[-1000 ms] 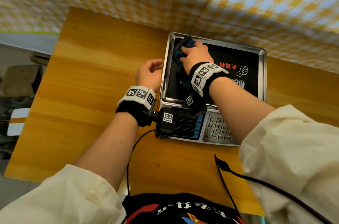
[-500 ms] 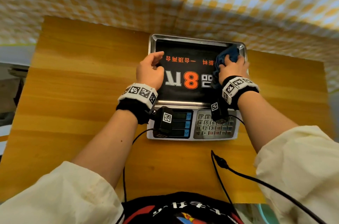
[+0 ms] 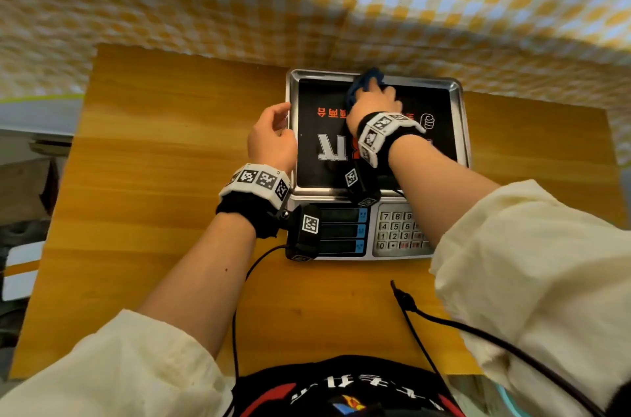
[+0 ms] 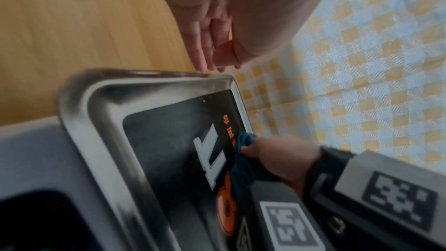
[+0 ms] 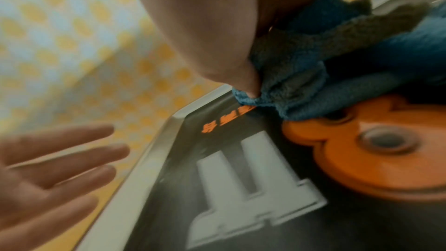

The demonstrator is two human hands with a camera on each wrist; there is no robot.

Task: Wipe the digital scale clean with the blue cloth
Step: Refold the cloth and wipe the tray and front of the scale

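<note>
Right hand (image 3: 374,102) grips bunched blue cloth (image 3: 363,83) on digital scale (image 3: 459,129) pan's far edge; left hand (image 3: 271,138), fingers relaxed, beside pan's left rim; wooden table (image 3: 164,160).

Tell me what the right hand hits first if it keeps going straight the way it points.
Probably the far rim of the scale tray. The right hand, gripping the blue cloth, points away from the person. Beyond the rim hangs the checkered cloth; its depth is unclear.
</note>
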